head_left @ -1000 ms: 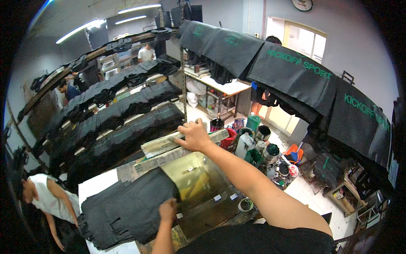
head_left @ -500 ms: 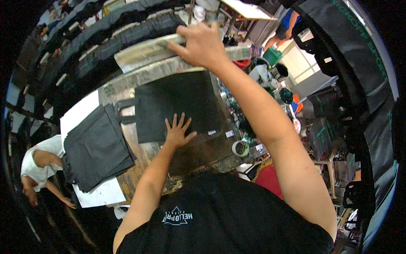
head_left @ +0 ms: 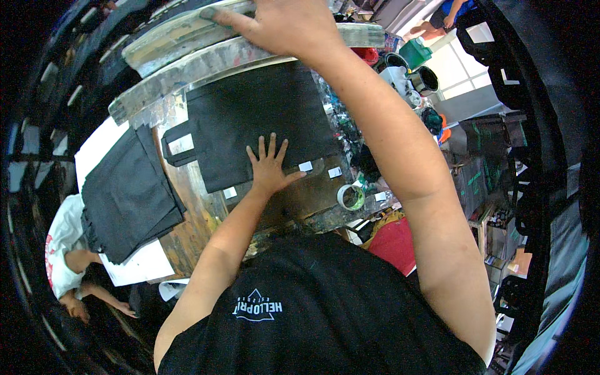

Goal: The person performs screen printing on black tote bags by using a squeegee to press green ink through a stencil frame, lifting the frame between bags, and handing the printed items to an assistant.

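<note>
The left hand point(head_left: 269, 172) lies palm down with fingers spread on the near edge of a black bag point(head_left: 250, 119), which is laid flat on the table point(head_left: 190, 244) and stretches from the fingers toward twelve o'clock; its handle point(head_left: 169, 150) sticks out between nine and ten. A small white tag point(head_left: 305, 166) sits just beside the thumb. At twelve o'clock, beyond the bag, the right hand point(head_left: 290, 25) is on a pale, stained frame point(head_left: 181, 44), thumb laid along it; the fingers are cut off by the upper edge, so I cannot tell how firmly they close. A roll of tape point(head_left: 351, 197) stands between three and four o'clock, a green jug point(head_left: 414, 55) at two, a stack of black bags point(head_left: 128, 194) near nine, and a co-worker in a white top point(head_left: 67, 250) at eight.
</note>
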Demonstrator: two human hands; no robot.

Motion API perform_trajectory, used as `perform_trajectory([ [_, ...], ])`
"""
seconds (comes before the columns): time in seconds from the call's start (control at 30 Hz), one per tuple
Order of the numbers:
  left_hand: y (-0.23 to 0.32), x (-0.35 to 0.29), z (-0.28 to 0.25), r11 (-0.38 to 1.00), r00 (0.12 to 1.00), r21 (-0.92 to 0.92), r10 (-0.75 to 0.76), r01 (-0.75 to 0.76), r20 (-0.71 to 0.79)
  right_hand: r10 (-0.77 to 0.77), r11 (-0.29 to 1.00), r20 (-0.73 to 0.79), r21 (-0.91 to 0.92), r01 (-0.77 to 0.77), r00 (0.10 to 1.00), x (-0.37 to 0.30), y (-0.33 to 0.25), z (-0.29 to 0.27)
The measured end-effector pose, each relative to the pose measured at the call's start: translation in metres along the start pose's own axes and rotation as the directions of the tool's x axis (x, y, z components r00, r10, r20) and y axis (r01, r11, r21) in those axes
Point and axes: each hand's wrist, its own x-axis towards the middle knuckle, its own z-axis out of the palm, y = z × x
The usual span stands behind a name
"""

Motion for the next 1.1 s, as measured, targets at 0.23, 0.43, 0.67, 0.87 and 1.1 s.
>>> perform_trajectory([
  [0.23, 0.008, -0.014, -0.017, 0.991, 0.993, -0.124, -0.056, 0.043, -0.104, 0.021, 0.998, 0.068, -0.055, -0.017, 0.997, 0.003, -0.008, 0.0],
  [0.43, -0.018, -0.062, -0.159, 0.025, 0.887, -0.942, -0.329, -0.335, -0.324, -0.148, 0.97, -0.044, -0.2, 0.136, 0.988, -0.03, 0.005, 0.018],
  [0.67, -0.037, -0.153, -0.155, -0.68, 0.888, -0.67, -0.455, -0.298, 0.067, -0.06, 0.977, 0.542, -0.139, 0.161, 0.838, -0.174, -0.037, 0.016],
  [0.87, -0.05, -0.166, -0.049, -0.709, 0.831, -0.697, -0.448, -0.106, 0.329, 0.001, 0.997, 0.664, -0.055, 0.047, 0.748, -0.219, -0.004, 0.08],
  [1.1, -0.048, -0.16, -0.054, -0.657, 0.717, -0.754, -0.523, 0.005, 0.461, 0.004, 0.999, 0.746, -0.03, 0.028, 0.666, -0.263, -0.007, 0.076],
])
